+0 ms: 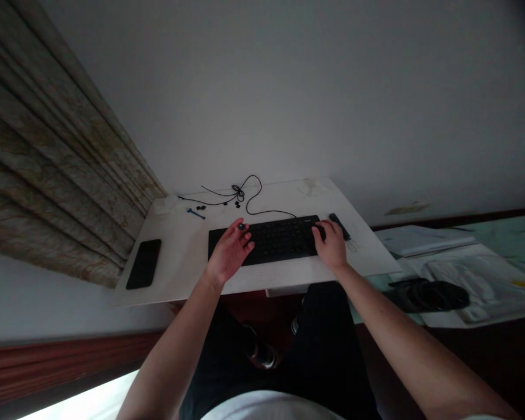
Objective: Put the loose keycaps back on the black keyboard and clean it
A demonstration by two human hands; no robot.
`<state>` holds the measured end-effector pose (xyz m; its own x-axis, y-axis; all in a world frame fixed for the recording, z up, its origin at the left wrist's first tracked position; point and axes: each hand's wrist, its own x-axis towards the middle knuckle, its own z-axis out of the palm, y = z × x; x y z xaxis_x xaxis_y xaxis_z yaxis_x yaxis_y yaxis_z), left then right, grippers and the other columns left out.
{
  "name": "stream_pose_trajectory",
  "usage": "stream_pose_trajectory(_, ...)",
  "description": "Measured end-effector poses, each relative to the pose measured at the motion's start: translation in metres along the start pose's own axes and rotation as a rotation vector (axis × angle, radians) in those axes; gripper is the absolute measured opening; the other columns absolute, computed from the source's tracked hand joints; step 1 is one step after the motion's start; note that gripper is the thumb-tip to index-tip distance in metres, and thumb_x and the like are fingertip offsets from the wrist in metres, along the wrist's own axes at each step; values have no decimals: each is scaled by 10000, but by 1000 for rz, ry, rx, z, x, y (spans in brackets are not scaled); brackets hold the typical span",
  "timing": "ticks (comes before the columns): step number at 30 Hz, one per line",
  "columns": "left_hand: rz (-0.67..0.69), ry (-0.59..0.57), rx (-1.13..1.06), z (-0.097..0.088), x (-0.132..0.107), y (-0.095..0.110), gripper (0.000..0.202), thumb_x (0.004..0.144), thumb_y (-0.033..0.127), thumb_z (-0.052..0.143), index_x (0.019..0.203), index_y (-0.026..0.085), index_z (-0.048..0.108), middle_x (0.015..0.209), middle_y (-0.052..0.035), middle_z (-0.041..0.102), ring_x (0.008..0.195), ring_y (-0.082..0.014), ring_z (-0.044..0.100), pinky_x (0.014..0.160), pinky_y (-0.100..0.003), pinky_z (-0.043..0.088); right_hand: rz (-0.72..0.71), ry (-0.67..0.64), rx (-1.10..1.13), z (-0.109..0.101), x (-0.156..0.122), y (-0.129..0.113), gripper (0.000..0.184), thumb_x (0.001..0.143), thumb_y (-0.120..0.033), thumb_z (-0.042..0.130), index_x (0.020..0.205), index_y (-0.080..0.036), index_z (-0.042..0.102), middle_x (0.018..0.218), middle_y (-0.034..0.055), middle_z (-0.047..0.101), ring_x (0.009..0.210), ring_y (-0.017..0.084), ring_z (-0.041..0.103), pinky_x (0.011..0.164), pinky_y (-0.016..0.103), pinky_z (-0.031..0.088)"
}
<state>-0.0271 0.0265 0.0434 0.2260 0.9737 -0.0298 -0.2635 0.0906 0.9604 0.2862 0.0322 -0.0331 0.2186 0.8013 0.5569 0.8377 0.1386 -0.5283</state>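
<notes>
A small dark piece (242,227) is held between the thumb and fingertips of the left hand (240,230), which is turned palm up over the left part of a black keyboard (282,239). The keyboard is laid near the front edge of a white counter (179,268). Its right end is covered by the right hand (326,233), with thumb and fingers spread; whether the edge is gripped cannot be told in this dim view. The two hands are kept well apart. Behind the keyboard, a black cable (261,189) is looped and bunched, with loose dark bits (200,207) and a blue tool (196,213) scattered near it. A phone (144,264) is placed at the counter's left side.
</notes>
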Motion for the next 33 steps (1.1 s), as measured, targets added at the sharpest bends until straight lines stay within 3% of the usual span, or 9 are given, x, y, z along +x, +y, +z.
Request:
stream_pose_trajectory(4,24,-8,-66,6,-19,-10,350,986,423,550,1311,298,584,1292,-78,641,991,-167,659,855,-354,554,118,-27,282,-4,-10,-56,361,934,-511,533,1007,-193,687,1017,140,689,984,283,632,906,465,516)
stream_pose_trajectory(8,120,86,113,15,-31,-27,283,971,374,569,1211,255,660,1209,-72,677,963,-164,652,837,-324,531,476,-398,791,-2,-25,-127,430,831,-599,668,956,-189,708,865,82,711,694,192,643,651,341,533)
stream_pose_trajectory(11,247,123,362,20,-37,-36,224,970,312,563,1135,247,699,1135,-61,702,1034,-185,640,914,-343,505,745,-614,1064,2,-35,-158,466,737,-617,762,884,-176,724,803,61,707,632,149,623,590,293,511)
stream_pose_trajectory(17,395,119,606,18,-46,-42,205,947,268,612,1128,267,708,1090,-56,736,1050,-211,661,980,-410,491,953,-659,1288,8,-45,-158,390,608,-495,901,759,-182,724,693,1,668,580,102,575,556,248,482)
stream_pose_trajectory(23,464,53,767,5,-51,-48,201,962,288,603,1134,290,706,1130,-68,746,1090,-244,676,989,-466,496,896,-695,1246,9,-52,-153,358,584,-434,920,773,-176,758,675,3,664,570,94,551,561,242,471)
stream_pose_trajectory(27,521,20,990,-30,-47,-48,236,952,291,610,1173,276,691,1219,-83,707,1166,-259,641,1030,-490,478,784,-706,1094,12,-53,-149,374,609,-472,887,809,-177,775,690,23,685,611,133,595,603,288,506)
stream_pose_trajectory(30,510,181,1165,-68,-41,-49,235,964,243,561,1164,246,684,1244,-101,682,1202,-263,612,1077,-509,445,691,-710,971,17,-48,-143,372,633,-480,856,826,-171,779,697,32,695,608,146,602,596,302,512)
stream_pose_trajectory(33,477,266,1240,-96,-38,-54,245,967,238,538,1173,228,671,1277,-116,655,1228,-267,590,1102,-506,438,584,-757,876,26,-38,-141,308,707,-441,797,858,-173,785,662,21,684,580,139,594,579,287,497)
